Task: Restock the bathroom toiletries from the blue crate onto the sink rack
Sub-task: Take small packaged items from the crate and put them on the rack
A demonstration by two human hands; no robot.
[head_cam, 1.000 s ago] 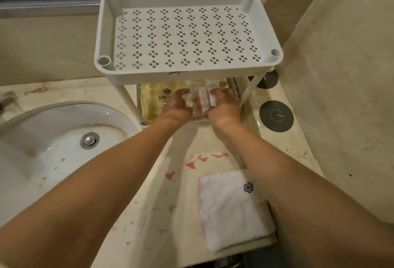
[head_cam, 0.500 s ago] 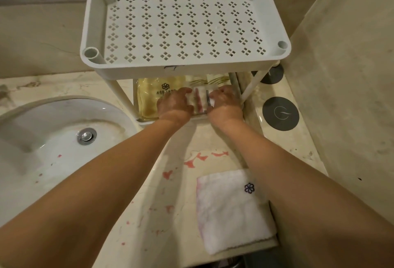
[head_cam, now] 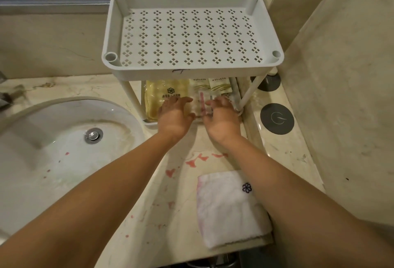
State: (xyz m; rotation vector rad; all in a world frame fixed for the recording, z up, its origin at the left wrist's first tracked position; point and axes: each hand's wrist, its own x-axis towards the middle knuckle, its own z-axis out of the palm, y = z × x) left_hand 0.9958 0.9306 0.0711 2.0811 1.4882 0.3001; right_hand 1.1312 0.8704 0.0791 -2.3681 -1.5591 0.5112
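The white sink rack [head_cam: 191, 71] stood on the marble tabletop [head_cam: 183, 193] in the corner, just right of the basin [head_cam: 53, 139]. Its upper tray had a floor pierced with small diamond cut-outs. The lower shelf [head_cam: 149, 121] held the toiletries. A flat yellow packet [head_cam: 157, 97] printed with a dark flower mark lay at its left. Two pale sachets [head_cam: 219, 85] with green lines stood side by side at the back. A clear packet [head_cam: 201, 103] with a pink stripe down it lay in the middle towards the front, beside the yellow one.

Both hands reached under the upper tray, palms down. The left hand [head_cam: 174, 116] lay over the right part of the yellow packet, its fingers [head_cam: 181, 100] stretched forward and a little spread. The right hand [head_cam: 221, 118] was just right of the clear packet, with its fingers [head_cam: 219, 101] likewise loose and extended. Neither hand gripped anything. The clear packet showed in the gap between the two hands, close against both. Whether the fingers actually pressed on it I cannot tell.

A folded white towel [head_cam: 228, 210] with a small purple flower lay on the tabletop near the front edge, under the right forearm. A dark round disc [head_cam: 277, 118] sat right of the rack.
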